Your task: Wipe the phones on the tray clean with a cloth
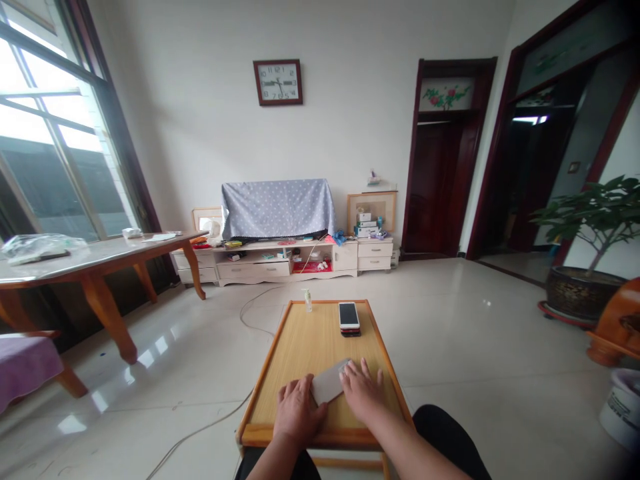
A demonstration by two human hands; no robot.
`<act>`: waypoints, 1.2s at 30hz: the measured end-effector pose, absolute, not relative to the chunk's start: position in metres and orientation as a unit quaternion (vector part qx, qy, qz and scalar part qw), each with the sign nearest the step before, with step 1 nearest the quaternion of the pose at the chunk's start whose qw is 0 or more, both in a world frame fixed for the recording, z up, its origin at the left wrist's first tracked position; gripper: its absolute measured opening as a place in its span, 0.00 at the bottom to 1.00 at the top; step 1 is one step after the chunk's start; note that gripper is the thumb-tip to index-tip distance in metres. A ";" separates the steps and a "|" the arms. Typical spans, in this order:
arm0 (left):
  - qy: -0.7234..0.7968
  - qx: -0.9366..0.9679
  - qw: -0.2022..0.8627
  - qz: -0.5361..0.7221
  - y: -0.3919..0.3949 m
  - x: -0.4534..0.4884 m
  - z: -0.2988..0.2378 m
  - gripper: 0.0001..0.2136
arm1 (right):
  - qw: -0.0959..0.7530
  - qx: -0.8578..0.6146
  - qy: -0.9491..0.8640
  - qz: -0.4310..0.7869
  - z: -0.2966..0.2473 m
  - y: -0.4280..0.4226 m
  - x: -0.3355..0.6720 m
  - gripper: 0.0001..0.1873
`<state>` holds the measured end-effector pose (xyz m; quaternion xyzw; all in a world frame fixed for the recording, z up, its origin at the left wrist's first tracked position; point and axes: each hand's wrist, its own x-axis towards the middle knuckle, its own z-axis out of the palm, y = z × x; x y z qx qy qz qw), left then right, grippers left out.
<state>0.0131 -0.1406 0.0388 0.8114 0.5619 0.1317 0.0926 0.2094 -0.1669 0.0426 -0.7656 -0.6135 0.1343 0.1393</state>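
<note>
Grey smartphone (329,381) on wooden worktop (310,340): your left hand (299,410) and right hand (363,390) flanked it, each grip spread flat, pinching nothing.

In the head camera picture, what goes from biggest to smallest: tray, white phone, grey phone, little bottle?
1. Tray
2. Grey phone and white phone: the grey one looks bigger, but it's nearer the camera, so I can't rank them.
3. Little bottle
</note>
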 end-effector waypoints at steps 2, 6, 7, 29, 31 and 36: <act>0.559 0.813 0.088 0.134 -0.140 0.013 0.038 0.29 | 0.140 -0.758 -0.624 0.130 0.040 -0.170 0.202 0.30; 0.553 0.816 0.097 0.134 -0.140 0.013 0.038 0.26 | 0.174 -0.686 -0.693 0.139 0.029 -0.190 0.170 0.30; 0.552 0.817 0.101 0.131 -0.140 0.013 0.038 0.25 | 0.182 -0.672 -0.704 0.142 0.027 -0.193 0.166 0.30; 0.557 0.814 0.096 0.134 -0.141 0.016 0.041 0.25 | 0.162 -0.752 -0.623 0.145 0.033 -0.176 0.202 0.31; 0.555 0.813 0.103 0.144 -0.141 0.016 0.039 0.24 | 0.175 -0.713 -0.663 0.149 0.033 -0.186 0.183 0.31; 0.545 0.820 0.112 0.139 -0.139 0.014 0.036 0.22 | 0.189 -0.665 -0.704 0.161 0.032 -0.200 0.161 0.30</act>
